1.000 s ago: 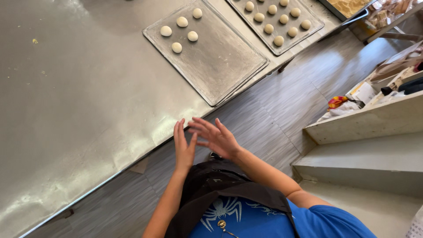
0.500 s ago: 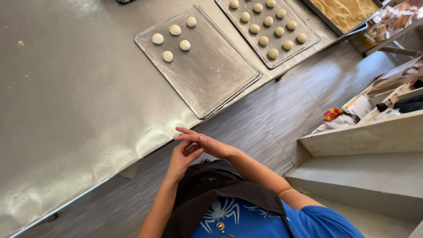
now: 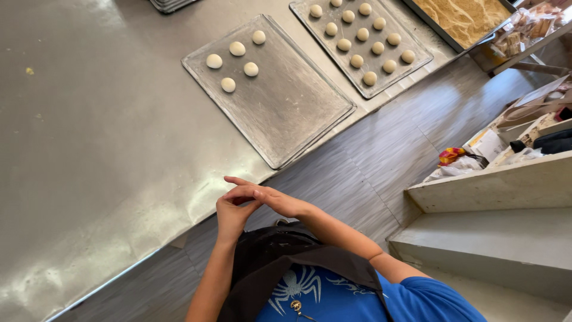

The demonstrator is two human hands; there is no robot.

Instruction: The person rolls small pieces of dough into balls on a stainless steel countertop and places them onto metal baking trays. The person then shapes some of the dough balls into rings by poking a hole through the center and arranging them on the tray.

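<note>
My left hand (image 3: 229, 219) is held palm up just off the near edge of the steel table (image 3: 89, 149). My right hand (image 3: 269, 200) lies flat across it, palm down, fingers straight. Whatever may be between the palms is hidden. Ahead on the table sits a flat metal tray (image 3: 286, 113) with several pale dough balls (image 3: 237, 49) at its far end. Behind it, a second tray (image 3: 360, 48) carries several more dough balls in rows.
A deep pan of golden crumbs (image 3: 465, 18) stands at the back right. A stack of trays (image 3: 170, 5) shows at the top edge. Concrete steps (image 3: 494, 238) and a cluttered shelf (image 3: 506, 149) lie to my right, across a grey plank floor (image 3: 369, 161).
My hands went from upright with fingers spread to pressed together, the right hand sliding across the left palm. The view shifted, so the trays sit a little lower in it.
</note>
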